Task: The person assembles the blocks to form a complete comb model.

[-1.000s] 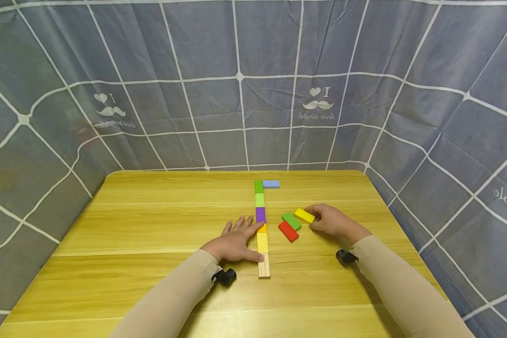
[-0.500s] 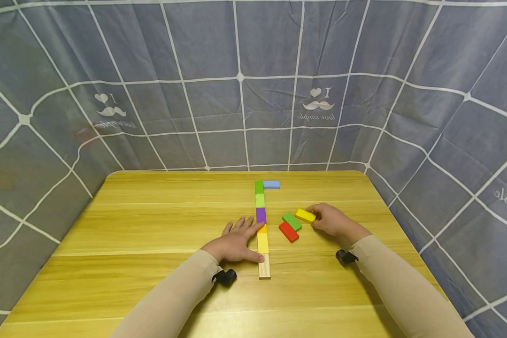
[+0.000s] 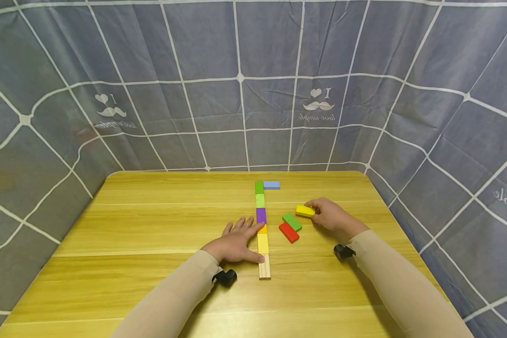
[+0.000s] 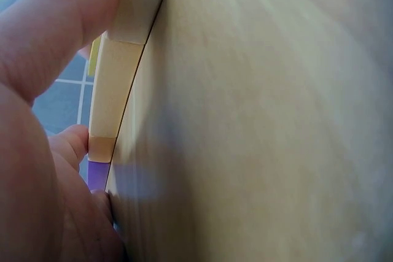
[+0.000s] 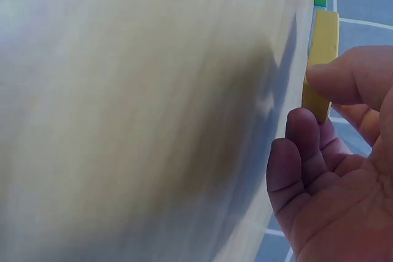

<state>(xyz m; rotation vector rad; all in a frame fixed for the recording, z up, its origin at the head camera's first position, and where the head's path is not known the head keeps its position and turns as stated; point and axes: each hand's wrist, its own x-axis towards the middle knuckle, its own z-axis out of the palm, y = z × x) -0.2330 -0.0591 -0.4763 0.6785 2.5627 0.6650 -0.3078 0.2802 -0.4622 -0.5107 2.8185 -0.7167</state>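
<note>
In the head view, the left hand [image 3: 235,245] lies with spread fingers beside a column of blocks, its index finger on the orange block [image 3: 262,229] and its thumb on the natural wood block [image 3: 264,269]. Between these is a pale yellow block [image 3: 263,243]; above lie purple [image 3: 261,215], light green [image 3: 259,201] and dark green [image 3: 259,187] blocks. The right hand [image 3: 332,216] pinches the right end of a yellow block [image 3: 305,211]. The right wrist view shows its thumb against that yellow block [image 5: 323,41]. Nearby lie a green block [image 3: 292,221] and a red block [image 3: 289,232], touching.
A blue block [image 3: 272,185] lies crosswise at the column's far end, touching the dark green one. All blocks rest on a wooden table [image 3: 152,211] with a grey checked curtain [image 3: 270,103] behind and at both sides.
My right hand has shifted slightly away from me, and the yellow block with it, now turned nearer to level and apart from the green block. The left hand stays in place.
</note>
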